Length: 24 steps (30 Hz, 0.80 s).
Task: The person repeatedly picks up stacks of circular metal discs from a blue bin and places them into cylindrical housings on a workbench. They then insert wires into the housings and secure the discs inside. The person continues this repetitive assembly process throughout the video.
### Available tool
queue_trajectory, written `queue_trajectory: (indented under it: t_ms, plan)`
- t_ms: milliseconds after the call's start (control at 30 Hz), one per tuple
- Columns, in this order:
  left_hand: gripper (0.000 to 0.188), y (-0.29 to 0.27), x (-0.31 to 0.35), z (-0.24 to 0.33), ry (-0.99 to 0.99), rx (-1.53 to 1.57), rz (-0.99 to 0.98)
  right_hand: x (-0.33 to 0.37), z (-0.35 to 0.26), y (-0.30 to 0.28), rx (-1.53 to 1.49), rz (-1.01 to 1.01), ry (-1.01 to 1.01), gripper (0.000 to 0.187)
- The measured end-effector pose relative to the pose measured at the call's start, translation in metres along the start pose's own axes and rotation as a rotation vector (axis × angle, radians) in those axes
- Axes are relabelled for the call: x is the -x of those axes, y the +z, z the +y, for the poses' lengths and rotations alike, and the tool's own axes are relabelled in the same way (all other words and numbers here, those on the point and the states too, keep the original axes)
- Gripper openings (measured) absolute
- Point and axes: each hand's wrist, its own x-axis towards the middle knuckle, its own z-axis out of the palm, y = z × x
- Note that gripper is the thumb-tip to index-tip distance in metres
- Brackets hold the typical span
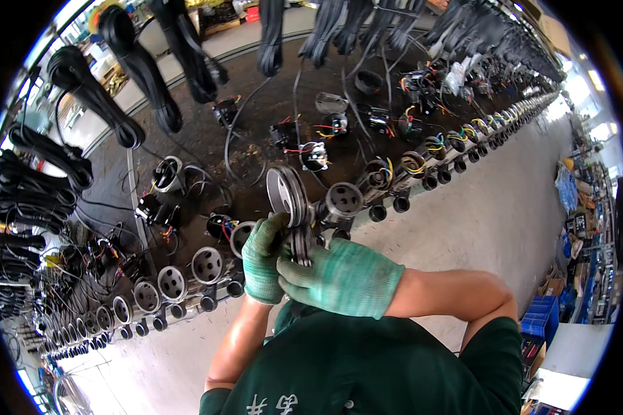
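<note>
Many perforated metal cups (pixel 172 283) line the workbench's (pixel 199 131) near edge, cable bundles (pixel 271 41) crowd the far edge; my right hand (pixel 339 278) pinches black rings (pixel 300 242), left hand (pixel 262 263) curled, hold unclear.

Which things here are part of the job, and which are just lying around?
Seem part of the job:
Round black-and-grey parts, held between the green-gloved left hand and green-gloved right hand
Round grey metal cups with holes, lined up in a row
Black units with coloured wires
Looped black cables

Probably just lying about:
Crumpled clear plastic bag
Blue plastic crate, far right
</note>
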Motion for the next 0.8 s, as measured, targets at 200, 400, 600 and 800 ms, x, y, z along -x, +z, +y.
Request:
queue_trajectory:
  t_ms: [200, 400, 600, 800]
  plan:
    - [0.033, 0.057, -0.026, -0.04, 0.224, -0.416, -0.035, 0.046, 0.056, -0.012, -0.04, -0.135, 0.139, 0.027]
    - [0.034, 0.126, -0.051, -0.069, 0.124, -0.495, 0.067, 0.133, 0.149, -0.036, -0.171, -0.198, 0.142, 0.017]
    - [0.033, 0.163, -0.05, -0.088, 0.103, -0.51, 0.255, 0.187, 0.237, 0.05, -0.276, 0.12, 0.269, 0.026]
    - [0.028, 0.186, -0.054, -0.086, 0.185, -0.961, 0.188, 0.175, 0.277, 0.101, -0.369, 0.019, 0.454, 0.029]
